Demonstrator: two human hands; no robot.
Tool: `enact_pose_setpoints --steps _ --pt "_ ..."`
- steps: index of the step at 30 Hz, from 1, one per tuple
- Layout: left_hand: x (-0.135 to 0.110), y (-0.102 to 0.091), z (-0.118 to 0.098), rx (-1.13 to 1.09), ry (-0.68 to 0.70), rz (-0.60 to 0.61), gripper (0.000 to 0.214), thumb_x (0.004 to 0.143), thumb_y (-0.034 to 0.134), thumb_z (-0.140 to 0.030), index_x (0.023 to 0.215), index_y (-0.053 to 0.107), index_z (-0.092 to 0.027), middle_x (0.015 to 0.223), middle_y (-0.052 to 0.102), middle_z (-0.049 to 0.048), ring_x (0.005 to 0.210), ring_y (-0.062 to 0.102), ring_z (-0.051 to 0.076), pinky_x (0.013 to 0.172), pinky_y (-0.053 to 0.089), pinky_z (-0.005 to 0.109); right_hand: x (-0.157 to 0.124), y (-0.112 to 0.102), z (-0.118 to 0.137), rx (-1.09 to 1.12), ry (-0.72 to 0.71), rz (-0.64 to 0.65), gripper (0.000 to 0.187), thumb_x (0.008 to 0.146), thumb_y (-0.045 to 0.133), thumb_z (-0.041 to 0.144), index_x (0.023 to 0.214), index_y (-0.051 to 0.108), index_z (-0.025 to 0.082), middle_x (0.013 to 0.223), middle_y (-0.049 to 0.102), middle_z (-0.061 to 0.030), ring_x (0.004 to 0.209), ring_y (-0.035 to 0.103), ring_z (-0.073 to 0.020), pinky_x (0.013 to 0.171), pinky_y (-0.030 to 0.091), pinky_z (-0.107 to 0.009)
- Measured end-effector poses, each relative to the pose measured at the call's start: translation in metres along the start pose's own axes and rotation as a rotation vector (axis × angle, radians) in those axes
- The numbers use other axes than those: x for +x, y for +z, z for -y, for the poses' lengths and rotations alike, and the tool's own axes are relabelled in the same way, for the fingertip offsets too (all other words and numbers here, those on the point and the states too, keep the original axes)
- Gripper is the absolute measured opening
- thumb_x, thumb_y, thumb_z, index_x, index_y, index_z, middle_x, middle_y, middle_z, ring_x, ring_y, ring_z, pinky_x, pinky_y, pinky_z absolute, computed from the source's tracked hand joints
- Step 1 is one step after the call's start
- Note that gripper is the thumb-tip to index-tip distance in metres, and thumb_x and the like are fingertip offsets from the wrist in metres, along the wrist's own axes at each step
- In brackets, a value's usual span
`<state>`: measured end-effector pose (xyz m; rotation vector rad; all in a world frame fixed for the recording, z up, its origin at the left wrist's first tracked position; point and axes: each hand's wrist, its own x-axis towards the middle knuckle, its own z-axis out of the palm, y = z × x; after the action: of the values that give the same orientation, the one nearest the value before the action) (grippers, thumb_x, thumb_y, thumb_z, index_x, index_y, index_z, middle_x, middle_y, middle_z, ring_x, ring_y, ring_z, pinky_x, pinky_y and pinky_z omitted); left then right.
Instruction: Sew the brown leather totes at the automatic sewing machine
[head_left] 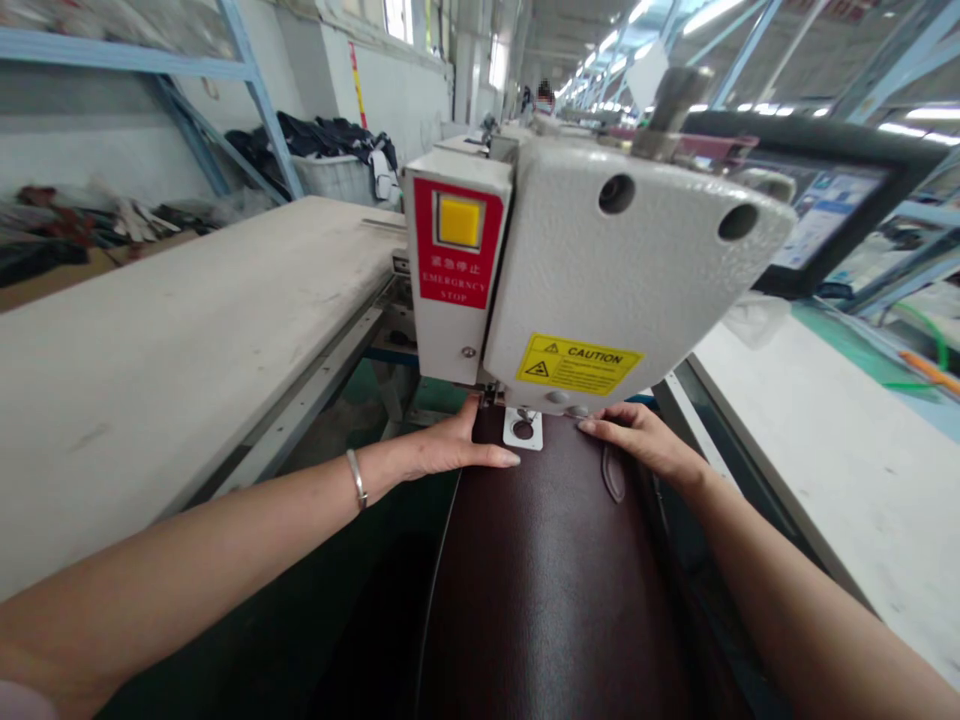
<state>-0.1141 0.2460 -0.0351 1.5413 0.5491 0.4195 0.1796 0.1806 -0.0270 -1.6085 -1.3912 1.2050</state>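
Observation:
A dark brown leather piece (555,580) lies under the head of a white sewing machine (600,270), running from the needle toward me. My left hand (450,445) lies flat on its left edge close to the needle, fingers stretched out. My right hand (645,435) rests flat on its right side, fingertips near the presser foot (523,428). A small brown tab (613,472) is stitched on the leather just below my right hand. Neither hand grips anything.
A red emergency-stop panel with a yellow button (459,222) faces me on the machine. A long white table (150,330) runs along the left, another white table (847,450) on the right. A screen (832,210) stands behind the machine. Dark fabric piles (315,140) sit far left.

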Motion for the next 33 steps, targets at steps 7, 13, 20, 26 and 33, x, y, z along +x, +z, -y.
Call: enact_pose_setpoints --steps 7,13,20,26,33 --pt "0.0 -0.001 0.002 0.009 -0.01 -0.019 0.099 0.07 0.082 -0.04 0.151 0.03 -0.016 0.16 0.035 0.0161 0.147 0.034 0.033 0.124 0.022 0.053 0.001 0.006 0.01 -0.035 0.058 0.062 0.049 0.064 0.085 0.064 0.07 0.068 0.018 0.066 0.066 -0.0035 0.075 0.066 -0.0227 0.066 0.052 -0.03" --pt "0.003 -0.005 0.009 -0.013 -0.05 0.013 0.088 0.071 0.084 -0.042 0.145 0.044 -0.018 0.153 0.045 0.0159 0.147 0.034 0.036 0.123 0.021 0.056 0.005 0.004 0.011 -0.041 0.108 0.071 0.05 0.064 0.085 0.064 0.075 0.072 0.017 0.065 0.067 -0.0037 0.073 0.065 -0.0221 0.065 0.052 -0.031" --pt "0.001 -0.004 0.011 -0.031 -0.039 -0.02 0.094 0.07 0.086 -0.042 0.15 0.041 -0.021 0.152 0.046 0.0154 0.146 0.036 0.037 0.124 0.02 0.057 0.009 0.003 0.009 -0.007 0.14 0.068 0.048 0.062 0.087 0.06 0.075 0.073 0.016 0.065 0.068 -0.0042 0.076 0.067 -0.0228 0.068 0.054 -0.032" --pt "0.001 -0.007 0.01 0.011 -0.005 -0.031 0.091 0.072 0.085 -0.042 0.149 0.042 -0.021 0.156 0.042 0.0142 0.148 0.035 0.033 0.124 0.021 0.055 0.013 0.003 0.005 0.002 0.114 0.059 0.049 0.061 0.086 0.061 0.077 0.074 0.017 0.071 0.071 -0.0056 0.081 0.069 -0.0244 0.073 0.055 -0.033" --pt "0.007 -0.013 0.007 0.111 0.04 -0.015 0.091 0.077 0.081 -0.047 0.153 0.038 -0.021 0.158 0.041 0.0143 0.148 0.035 0.03 0.125 0.02 0.051 0.022 -0.002 0.011 -0.031 0.069 0.035 0.045 0.061 0.089 0.057 0.079 0.075 0.019 0.07 0.071 -0.0061 0.09 0.069 -0.0288 0.079 0.056 -0.037"
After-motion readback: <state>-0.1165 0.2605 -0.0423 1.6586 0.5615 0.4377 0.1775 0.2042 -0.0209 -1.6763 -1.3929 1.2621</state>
